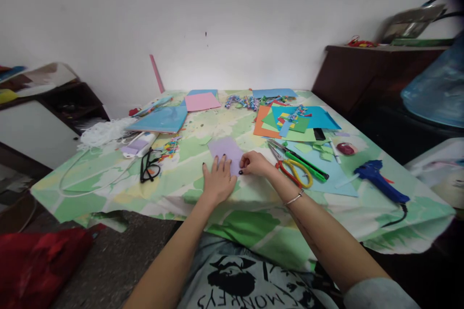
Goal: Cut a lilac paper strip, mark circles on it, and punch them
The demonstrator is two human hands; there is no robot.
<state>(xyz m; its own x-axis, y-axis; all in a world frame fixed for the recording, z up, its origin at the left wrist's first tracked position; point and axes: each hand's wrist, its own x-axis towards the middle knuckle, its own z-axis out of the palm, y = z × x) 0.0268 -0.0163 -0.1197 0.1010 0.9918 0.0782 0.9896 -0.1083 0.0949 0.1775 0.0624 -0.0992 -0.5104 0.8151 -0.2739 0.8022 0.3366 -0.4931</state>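
A sheet of light purple paper lies near the table's front edge. My left hand rests on its lower left part, palm down and fingers spread. At the sheet's right edge, my right hand has its fingers curled in a pinch on the paper; the fingertips are partly hidden. Just right of that hand are scissors with red and yellow handles and a green utility knife. Both lie over a light blue sheet.
A blue glue gun with a cord lies at the right, near a red tape roll. Black glasses lie at the left. Behind are a blue folder, pink paper, an orange sheet among coloured papers, and curled strips.
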